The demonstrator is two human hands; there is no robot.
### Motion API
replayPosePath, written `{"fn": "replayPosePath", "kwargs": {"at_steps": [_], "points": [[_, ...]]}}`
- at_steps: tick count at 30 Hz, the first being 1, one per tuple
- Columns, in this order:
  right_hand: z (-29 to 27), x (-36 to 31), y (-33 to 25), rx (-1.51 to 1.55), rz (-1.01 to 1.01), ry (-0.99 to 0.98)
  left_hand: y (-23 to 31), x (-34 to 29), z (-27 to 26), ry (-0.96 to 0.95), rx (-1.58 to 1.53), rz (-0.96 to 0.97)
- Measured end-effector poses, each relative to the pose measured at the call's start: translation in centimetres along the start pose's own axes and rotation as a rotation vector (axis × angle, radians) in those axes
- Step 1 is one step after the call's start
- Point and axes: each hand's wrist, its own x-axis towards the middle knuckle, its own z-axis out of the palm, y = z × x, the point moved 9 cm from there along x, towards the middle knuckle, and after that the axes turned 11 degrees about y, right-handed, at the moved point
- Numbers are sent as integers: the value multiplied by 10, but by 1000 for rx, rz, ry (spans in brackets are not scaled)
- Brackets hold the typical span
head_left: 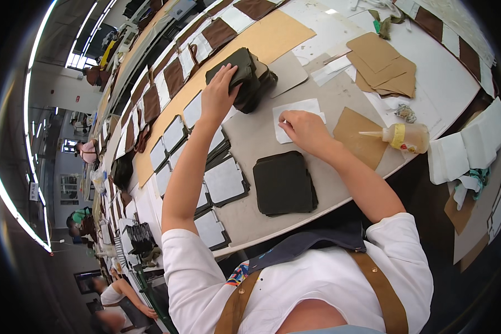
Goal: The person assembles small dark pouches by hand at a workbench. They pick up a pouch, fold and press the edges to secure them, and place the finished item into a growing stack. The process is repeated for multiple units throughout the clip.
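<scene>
The stack of dark olive, soft leather-like pieces [240, 75] sits at the far side of the grey work surface [250, 139], leaning and slightly fanned, and the left hand [220, 89] lies on its top piece with the fingers curled over the near edge: a closed grip on that top layer. The right hand [303, 129] presses fingertips down on a small white square sheet [298, 108] lying flat just right of the stack; its grip is not closed around anything, only pinning the sheet.

To do this well, I judge the top piece should be peeled off alone, thumb sliding under 1 layer, since the pieces look limp and cling together; the white sheet should stay pinned so it does not skid.

Nearer the body lies a second flat pile of dark rounded-square pieces [284, 182], matte and smooth. Right of it rests a tan cardboard panel [355, 136] and a translucent squeeze bottle with a pointed nozzle and yellow label [403, 137], lying on its side. Stiff white-faced panels with dark borders [222, 181] overlap at the left.
</scene>
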Motion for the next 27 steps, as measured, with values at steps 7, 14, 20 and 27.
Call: {"fn": "replayPosePath", "kwargs": {"at_steps": [7,14,20,27], "points": [[3,1,11,2,24,-14,-35,23,-13,119,27,-344],[10,-2,16,-34,39,-58,-97,1,-86,543,-1214,-1005],[14,-2,9,-33,-4,-85,-55,-102,-113,295,-1601,-1313],[12,37,-45,-271,-449,296,-6,-210,-168,288,-1534,-1425]]}}
